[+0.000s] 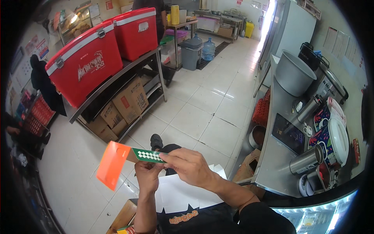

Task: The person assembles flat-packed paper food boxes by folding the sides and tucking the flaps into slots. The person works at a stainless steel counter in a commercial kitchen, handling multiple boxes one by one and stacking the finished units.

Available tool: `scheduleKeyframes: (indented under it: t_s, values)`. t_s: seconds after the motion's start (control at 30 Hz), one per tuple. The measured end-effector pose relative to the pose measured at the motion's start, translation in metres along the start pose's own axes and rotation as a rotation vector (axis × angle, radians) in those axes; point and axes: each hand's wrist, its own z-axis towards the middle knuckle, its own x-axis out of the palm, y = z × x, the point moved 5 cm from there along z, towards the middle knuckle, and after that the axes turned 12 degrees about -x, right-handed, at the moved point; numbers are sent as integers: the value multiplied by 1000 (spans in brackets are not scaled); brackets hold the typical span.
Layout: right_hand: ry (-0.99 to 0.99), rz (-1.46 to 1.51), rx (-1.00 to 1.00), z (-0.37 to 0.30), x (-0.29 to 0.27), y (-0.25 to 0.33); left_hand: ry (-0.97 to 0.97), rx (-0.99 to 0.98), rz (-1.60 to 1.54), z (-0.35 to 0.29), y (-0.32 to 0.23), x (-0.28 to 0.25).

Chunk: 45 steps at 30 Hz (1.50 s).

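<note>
A folded card carton (113, 165) is up in front of me, with a bright orange panel at its left and a green strip (145, 155) of white diamonds along its top. My right hand (191, 167) pinches the strip's right end between thumb and fingers. From below, my left hand (147, 177) grips the carton with bent fingers, partly hidden behind the strip. Flat white card sheets (175, 193) rest across my lap, over a dark apron (183, 224) with orange lettering.
Two red cooler boxes (87, 58) stand on a steel table at the left, above brown cardboard boxes (132, 99). At the right, a steel counter (269, 171) bears a large pot (294, 74), a tablet (288, 133) and a steel tumbler (307, 159). Other people stand at the left and far back.
</note>
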Motion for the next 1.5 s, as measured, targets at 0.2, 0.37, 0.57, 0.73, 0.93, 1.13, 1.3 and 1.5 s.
scheduleKeyframes:
  t_s: [0.2, 0.37, 0.57, 0.73, 0.93, 1.13, 1.3, 1.5]
  values:
    - [-126, 113, 61, 0, -3, -3, 118, -31, -116, -3, 1, 2]
    - [-125, 195, 151, -5, -2, -5, 144, -70, -137, -5, 7, 1]
    - [-121, 234, 148, -9, -3, -4, 162, -77, -177, -7, 7, 5]
    - [-210, 218, 167, -5, -5, -2, 164, -75, -221, -7, 5, 11]
    - [-135, 196, 117, -5, -4, 0, 187, -75, -220, -6, 3, 10]
    - [-138, 154, 48, -7, -3, 3, 238, -104, -244, -8, 7, 7]
    - [-31, -10, -86, -4, -3, 7, 192, -72, -266, -6, 8, 3]
    - [-71, -93, 14, 7, -8, 12, 106, -91, -282, -9, 0, 9]
